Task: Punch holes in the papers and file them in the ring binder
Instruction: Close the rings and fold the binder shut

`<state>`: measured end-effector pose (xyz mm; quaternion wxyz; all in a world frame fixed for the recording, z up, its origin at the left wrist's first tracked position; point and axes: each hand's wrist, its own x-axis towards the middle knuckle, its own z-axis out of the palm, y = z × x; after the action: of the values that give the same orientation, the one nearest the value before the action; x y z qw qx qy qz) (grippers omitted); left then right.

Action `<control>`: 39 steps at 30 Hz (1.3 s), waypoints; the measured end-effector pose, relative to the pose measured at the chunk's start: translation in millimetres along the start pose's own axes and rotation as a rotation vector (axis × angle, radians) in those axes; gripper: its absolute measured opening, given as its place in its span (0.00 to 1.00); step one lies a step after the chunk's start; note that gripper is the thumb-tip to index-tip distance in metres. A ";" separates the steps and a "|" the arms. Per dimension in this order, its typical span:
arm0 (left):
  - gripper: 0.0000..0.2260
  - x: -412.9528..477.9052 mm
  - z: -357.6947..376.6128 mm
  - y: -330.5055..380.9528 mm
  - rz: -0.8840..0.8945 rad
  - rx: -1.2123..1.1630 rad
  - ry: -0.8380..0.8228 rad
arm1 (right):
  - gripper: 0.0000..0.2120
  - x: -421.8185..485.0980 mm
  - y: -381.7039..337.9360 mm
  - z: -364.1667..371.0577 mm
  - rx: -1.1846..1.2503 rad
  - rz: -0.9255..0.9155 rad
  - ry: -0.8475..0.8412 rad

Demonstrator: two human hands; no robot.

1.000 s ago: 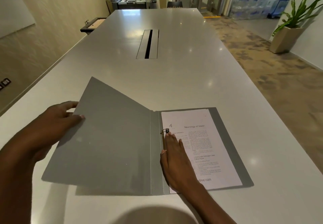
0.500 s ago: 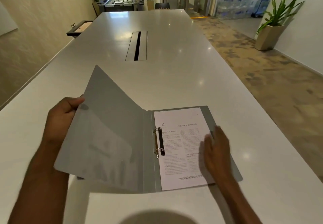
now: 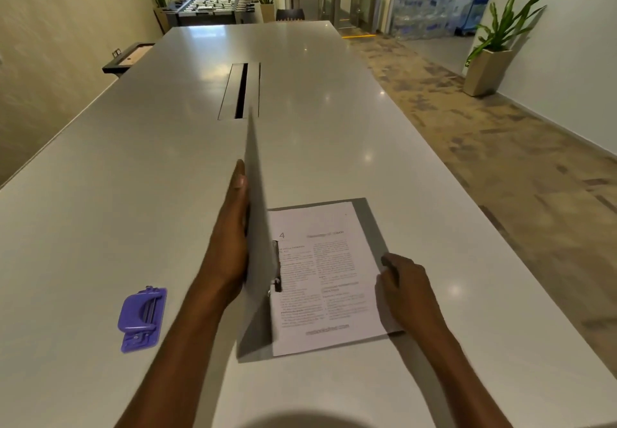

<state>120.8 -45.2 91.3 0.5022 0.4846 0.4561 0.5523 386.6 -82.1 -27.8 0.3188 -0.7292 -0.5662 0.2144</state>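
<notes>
A grey ring binder (image 3: 369, 223) lies on the white table with printed papers (image 3: 327, 280) filed on its rings (image 3: 276, 285). Its front cover (image 3: 257, 227) stands nearly upright, seen edge-on. My left hand (image 3: 230, 244) lies flat against the cover's outer side, fingers pointing away from me, gripping its edge. My right hand (image 3: 405, 285) rests on the right edge of the papers and back cover, fingers curled over the edge. A purple hole punch (image 3: 142, 319) sits on the table to the left of my left forearm.
The long white table (image 3: 167, 160) has a cable slot (image 3: 240, 90) in its middle, beyond the binder. The table's right edge runs close to the binder, with carpet floor past it. A potted plant (image 3: 490, 53) stands by the right wall.
My left hand has swung the cover up from half open to nearly vertical. My right hand stayed at the papers' right edge. The view shifted, which brings the purple hole punch into sight.
</notes>
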 end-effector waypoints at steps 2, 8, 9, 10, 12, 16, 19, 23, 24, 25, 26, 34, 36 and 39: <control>0.25 1.9 6.3 -10.0 -0.003 0.165 -0.028 | 0.11 -4.4 -8.3 0.4 0.034 -0.025 -0.077; 0.26 9.2 13.9 -55.4 -0.015 0.795 -0.071 | 0.18 3.3 -25.9 -15.6 0.447 0.054 -0.080; 0.26 6.7 17.6 -60.9 -0.008 0.857 -0.090 | 0.19 5.5 -29.7 -20.8 0.541 0.058 -0.057; 0.26 5.2 19.7 -67.4 -0.001 0.902 -0.114 | 0.19 7.4 -34.8 -26.2 0.626 0.056 -0.040; 0.27 3.2 20.5 -80.2 0.023 1.020 -0.147 | 0.19 9.3 -48.2 -35.6 0.712 0.016 -0.014; 0.31 1.4 22.7 -101.5 0.050 1.267 -0.196 | 0.21 7.2 -74.6 -27.7 0.433 -0.158 -0.031; 0.28 1.5 26.0 -111.9 0.044 1.402 -0.197 | 0.23 0.7 -77.1 9.2 0.146 -0.271 -0.125; 0.28 -1.5 31.2 -115.3 0.059 1.504 -0.211 | 0.29 -18.5 -60.7 65.1 -0.110 -0.400 -0.220; 0.30 -2.1 32.5 -116.1 0.061 1.536 -0.231 | 0.30 -23.4 -55.7 73.4 -0.153 -0.409 -0.231; 0.31 -2.6 33.0 -116.1 0.051 1.550 -0.238 | 0.30 -26.9 -51.4 79.8 -0.178 -0.405 -0.225; 0.32 -4.0 32.7 -117.4 0.036 1.552 -0.244 | 0.28 -29.9 -47.9 85.6 -0.193 -0.397 -0.216; 0.51 -69.8 12.3 -151.9 0.194 1.498 -0.113 | 0.32 -52.5 -32.3 110.1 -0.185 -0.414 -0.151; 0.54 -77.8 4.1 -165.7 0.201 1.516 -0.155 | 0.32 -51.7 -26.3 118.3 -0.257 -0.449 -0.141; 0.55 -80.1 2.3 -170.4 0.087 1.557 -0.185 | 0.34 -49.7 -20.7 132.4 -0.328 -0.497 -0.121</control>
<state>144.4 -111.4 -83.4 0.0321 0.7586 0.6489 0.0501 269.8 -97.3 -108.9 0.2053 -0.5958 -0.7725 0.0784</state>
